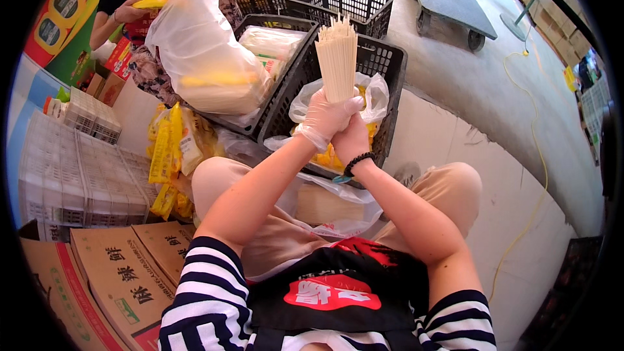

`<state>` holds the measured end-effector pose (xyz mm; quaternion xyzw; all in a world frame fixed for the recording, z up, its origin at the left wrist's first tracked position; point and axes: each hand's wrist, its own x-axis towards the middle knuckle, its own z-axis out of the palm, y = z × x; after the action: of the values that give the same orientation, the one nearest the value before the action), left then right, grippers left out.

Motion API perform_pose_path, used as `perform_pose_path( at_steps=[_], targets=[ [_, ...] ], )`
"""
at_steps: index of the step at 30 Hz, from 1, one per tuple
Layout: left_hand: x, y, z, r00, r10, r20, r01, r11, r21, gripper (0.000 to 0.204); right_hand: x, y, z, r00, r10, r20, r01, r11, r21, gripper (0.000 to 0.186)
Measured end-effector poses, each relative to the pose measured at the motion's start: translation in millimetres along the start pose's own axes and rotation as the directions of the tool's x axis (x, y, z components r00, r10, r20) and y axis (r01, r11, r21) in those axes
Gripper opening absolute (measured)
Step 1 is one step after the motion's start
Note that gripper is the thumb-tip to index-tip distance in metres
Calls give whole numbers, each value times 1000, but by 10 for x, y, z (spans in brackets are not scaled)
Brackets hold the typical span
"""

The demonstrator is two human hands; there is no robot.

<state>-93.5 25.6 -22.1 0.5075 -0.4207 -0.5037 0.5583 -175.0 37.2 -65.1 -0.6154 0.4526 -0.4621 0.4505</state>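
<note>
A thick bundle of pale dried noodles (337, 58) stands upright in front of me, its top ends uneven. My left hand (326, 116), in a thin clear glove, is closed around its lower part. Pressed against it from the right, my right hand (353, 135) is closed too, at the bundle's bottom end; its fingertips are partly hidden. Under both hands is a black plastic crate (398, 71) with a clear bag (375, 91) and yellow packets inside. More pale noodles (329, 205) lie in an open plastic bag between my knees.
A large clear bag (201, 45) of noodles rests on another black crate at the left. Yellow packets (170, 149) are piled by my left knee, near white baskets (58, 169) and cardboard boxes (120, 273). Another person's hand (128, 12) holds a yellow packet. A flatbed cart (448, 0) stands far right.
</note>
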Motion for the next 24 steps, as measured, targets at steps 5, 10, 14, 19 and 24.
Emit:
perform_pose_path(
  at_steps=[5, 10, 14, 19, 24],
  targets=[
    [-45, -121, -138, 988, -138, 70, 146, 982, -124, 22, -148, 51, 7, 980, 142, 138, -146, 989, 21, 67],
    [-192, 37, -300, 963, -258, 83, 269, 941, -206, 25, -142, -113, -403, 782, 273, 561, -107, 944, -311, 76],
    [-395, 28, -408, 911, -348, 221, 384, 911, -148, 26, 161, -228, -1013, 804, 208, 556, -78, 965, -249, 46],
    [-794, -43, -242, 809, -498, 314, 564, 807, -174, 24, 392, -696, -1057, 847, 319, 425, -257, 946, -199, 55],
    [-922, -87, -165, 741, -563, 366, 650, 738, -180, 28, 303, -408, -847, 790, 368, 490, -300, 930, -214, 45]
  ],
)
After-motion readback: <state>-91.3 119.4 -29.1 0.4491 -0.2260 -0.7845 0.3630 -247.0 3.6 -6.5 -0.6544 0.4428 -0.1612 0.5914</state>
